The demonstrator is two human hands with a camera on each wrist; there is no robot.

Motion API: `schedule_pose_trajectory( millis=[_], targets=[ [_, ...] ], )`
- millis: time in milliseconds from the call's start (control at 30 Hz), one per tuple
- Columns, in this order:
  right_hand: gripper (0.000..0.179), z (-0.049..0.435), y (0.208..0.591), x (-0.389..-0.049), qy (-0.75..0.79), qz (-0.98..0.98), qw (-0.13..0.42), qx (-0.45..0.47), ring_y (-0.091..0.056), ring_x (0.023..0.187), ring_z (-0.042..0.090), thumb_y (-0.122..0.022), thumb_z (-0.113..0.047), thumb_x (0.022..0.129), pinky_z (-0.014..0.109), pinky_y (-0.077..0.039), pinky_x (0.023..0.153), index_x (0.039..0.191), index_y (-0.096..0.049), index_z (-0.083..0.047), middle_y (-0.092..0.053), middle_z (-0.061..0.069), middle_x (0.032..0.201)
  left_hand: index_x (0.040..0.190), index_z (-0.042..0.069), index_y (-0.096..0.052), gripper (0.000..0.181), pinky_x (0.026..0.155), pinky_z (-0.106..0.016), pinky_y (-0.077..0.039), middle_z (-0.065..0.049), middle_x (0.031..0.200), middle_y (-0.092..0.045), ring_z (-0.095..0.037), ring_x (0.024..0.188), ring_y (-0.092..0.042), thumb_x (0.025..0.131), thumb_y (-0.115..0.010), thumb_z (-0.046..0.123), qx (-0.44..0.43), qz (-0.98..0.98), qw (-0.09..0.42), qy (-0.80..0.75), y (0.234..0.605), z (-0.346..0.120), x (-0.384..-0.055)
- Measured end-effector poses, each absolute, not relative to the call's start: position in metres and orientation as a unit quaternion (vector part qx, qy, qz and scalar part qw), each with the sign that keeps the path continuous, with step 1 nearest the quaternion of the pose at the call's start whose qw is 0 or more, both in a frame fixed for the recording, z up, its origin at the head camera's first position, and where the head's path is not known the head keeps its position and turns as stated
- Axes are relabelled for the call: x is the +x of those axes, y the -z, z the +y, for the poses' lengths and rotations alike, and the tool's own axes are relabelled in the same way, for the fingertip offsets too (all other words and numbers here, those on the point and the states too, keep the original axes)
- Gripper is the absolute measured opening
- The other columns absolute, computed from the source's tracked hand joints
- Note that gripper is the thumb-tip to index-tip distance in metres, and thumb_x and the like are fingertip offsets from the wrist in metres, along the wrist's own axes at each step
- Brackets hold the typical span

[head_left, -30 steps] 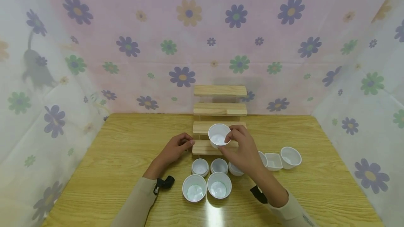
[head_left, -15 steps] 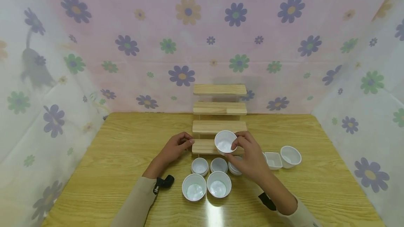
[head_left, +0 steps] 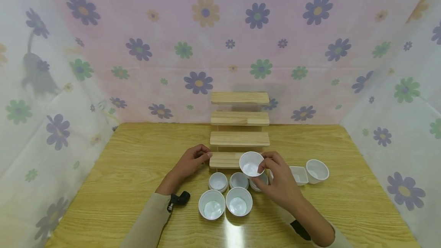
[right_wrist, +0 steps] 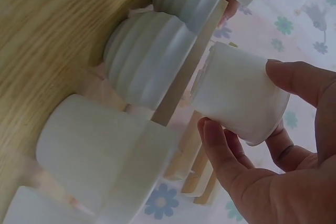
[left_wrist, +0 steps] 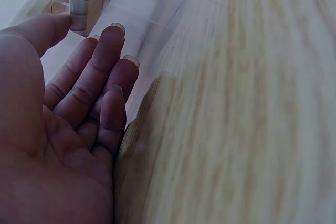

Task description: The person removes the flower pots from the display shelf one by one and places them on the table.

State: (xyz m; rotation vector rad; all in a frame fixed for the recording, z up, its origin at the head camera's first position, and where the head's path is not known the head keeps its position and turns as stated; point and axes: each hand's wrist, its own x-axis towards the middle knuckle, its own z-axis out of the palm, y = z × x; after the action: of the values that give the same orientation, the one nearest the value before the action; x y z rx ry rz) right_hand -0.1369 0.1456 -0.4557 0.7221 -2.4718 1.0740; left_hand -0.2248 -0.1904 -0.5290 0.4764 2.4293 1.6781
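Note:
My right hand (head_left: 280, 183) pinches a small round white pot (head_left: 252, 164) by its rim, with the thumb outside and a fingertip inside. The pot is off the table, in front of the lowest board of a stepped wooden shelf (head_left: 224, 160). In the right wrist view, the fingers and thumb grip the smooth white pot (right_wrist: 241, 93) from both sides. At the left end of that lowest board rests my left hand (head_left: 193, 161). Its thumb touches the board's end in the left wrist view, and the other fingers (left_wrist: 84, 85) lie loosely bent, holding nothing.
Several white pots stand in front of the shelf, including a small ribbed one (head_left: 218, 181) and two larger ones, left (head_left: 212, 204) and right (head_left: 239, 201). A square white pot (head_left: 298, 175) and a round one (head_left: 317, 171) stand farther right on the wooden table (head_left: 138, 186).
My right hand has moved the white pot to the right and toward me, from above the lower boards to the right front of the lowest one. The left hand has stayed put.

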Motion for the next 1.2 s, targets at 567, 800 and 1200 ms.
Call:
schedule_pose_trajectory(
  millis=[567, 800, 1200],
  targets=[
    [0.046, 0.158, 0.457, -0.119, -0.373, -0.878, 0.166, 0.25, -0.065, 0.118, 0.026, -0.096, -0.001, 0.071, 0.048, -0.057, 0.093, 0.087, -0.058, -0.022, -0.064, 0.004, 0.126, 0.115, 0.01, -0.069, 0.021, 0.084, -0.038, -0.052, -0.011, 0.098, -0.072, -0.03, 0.093, -0.068, 0.11, -0.063, 0.029, 0.164, 0.81, 0.075, -0.558, 0.531, -0.193, -0.225],
    [0.045, 0.161, 0.458, -0.108, -0.37, -0.877, 0.175, 0.25, -0.065, 0.117, 0.024, -0.097, -0.005, 0.071, 0.03, -0.052, 0.098, 0.087, -0.059, -0.023, -0.064, 0.003, 0.124, 0.115, 0.009, -0.069, 0.02, 0.082, -0.035, -0.051, -0.013, 0.097, -0.072, -0.03, 0.092, -0.068, 0.11, -0.063, 0.028, 0.161, 0.809, 0.076, -0.56, 0.528, -0.191, -0.224],
    [0.051, 0.167, 0.459, -0.098, -0.397, -0.861, 0.176, 0.263, -0.061, 0.114, 0.023, -0.096, 0.006, 0.063, 0.008, -0.038, 0.101, 0.084, -0.057, -0.021, -0.064, 0.004, 0.119, 0.115, 0.01, -0.069, 0.019, 0.082, -0.034, -0.052, -0.009, 0.097, -0.072, -0.026, 0.091, -0.068, 0.11, -0.063, 0.027, 0.162, 0.806, 0.079, -0.564, 0.526, -0.191, -0.223]
  ],
)
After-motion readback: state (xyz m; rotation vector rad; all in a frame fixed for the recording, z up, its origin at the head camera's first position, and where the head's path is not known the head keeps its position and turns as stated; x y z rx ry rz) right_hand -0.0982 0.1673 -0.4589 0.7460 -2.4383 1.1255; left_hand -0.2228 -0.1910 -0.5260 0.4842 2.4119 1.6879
